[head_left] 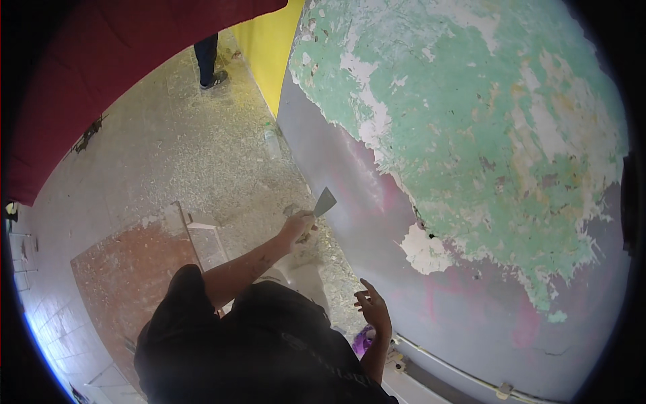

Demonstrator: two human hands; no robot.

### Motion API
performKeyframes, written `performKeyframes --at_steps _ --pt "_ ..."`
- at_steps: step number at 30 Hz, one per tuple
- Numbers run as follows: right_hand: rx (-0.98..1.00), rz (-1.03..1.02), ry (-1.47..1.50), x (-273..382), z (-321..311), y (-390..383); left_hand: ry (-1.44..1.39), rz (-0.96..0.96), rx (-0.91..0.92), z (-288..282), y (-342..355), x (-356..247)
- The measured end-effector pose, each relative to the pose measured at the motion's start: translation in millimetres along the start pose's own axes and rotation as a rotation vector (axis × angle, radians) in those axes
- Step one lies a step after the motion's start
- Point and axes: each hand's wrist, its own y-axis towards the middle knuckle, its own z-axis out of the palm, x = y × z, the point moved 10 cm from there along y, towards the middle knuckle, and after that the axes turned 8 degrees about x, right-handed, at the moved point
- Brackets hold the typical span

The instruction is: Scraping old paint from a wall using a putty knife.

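Wrapped round the handle of a scraper (326, 201), fingers of the left hand (297, 229), with the flat blade angled ahead and to the right. Just beside the blade, a grey wall (377, 222) with pink smears; contact or gap, impossible to tell. Closer to the body and right of that grip, the right hand (374, 311), fingers loosely apart and half bent, nothing visible in its grasp. Just below the right hand, a purple object (363, 341), too covered to identify; past it, low along the wall, a pale pipe (444, 360).

Left of the left hand, a reddish-brown board (134, 259); beyond that hand, a floor (202, 148) strewn with pale flakes. Farther ahead, near the wall's foot, a clear bottle (272, 141) with a green cap; farther still, a yellow wall section (272, 47) and another person's dark-trousered leg (207, 57). Well right of both hands, a broad green patch (464, 128) with ragged pale edges.

Possible trouble: gouged plaster from a blade corner held too steep; skinned left knuckles after a sudden slip; a skid on loose flakes underfoot.

Writing: faint lettering across the dark shirt (262, 343), too dim to read; on bottle and scraper, nothing legible.
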Motion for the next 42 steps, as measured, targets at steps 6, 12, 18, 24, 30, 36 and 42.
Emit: performKeyframes --at_steps 6,12,18,24,30,36,42 --pt "0.037 -0.102 -0.043 16.5 -38.3 45.7 -0.068 0.034 -0.051 11.6 20.9 -31.8" --pt "0.117 -0.196 -0.132 38.5 -81.2 81.5 0.794 0.466 -0.272 52.4 21.9 -133.7" --pt "0.148 -0.168 -0.206 14.7 -117.5 115.6 0.848 0.715 -0.582 70.8 12.1 -199.8" --pt "0.065 -0.055 -0.144 16.1 -135.0 128.1 0.699 0.851 -0.594 59.2 55.0 -240.3" --pt "-0.022 -0.022 -0.027 45.1 -124.1 137.5 0.672 0.906 -0.492 63.4 96.9 -294.9" --pt "-0.046 -0.046 -0.002 76.0 -115.9 148.6 0.489 0.942 -0.418 45.1 131.4 -315.9" --pt "-0.056 0.029 -0.016 63.5 -107.3 147.6 0.58 0.825 -0.268 67.8 155.3 -309.3"
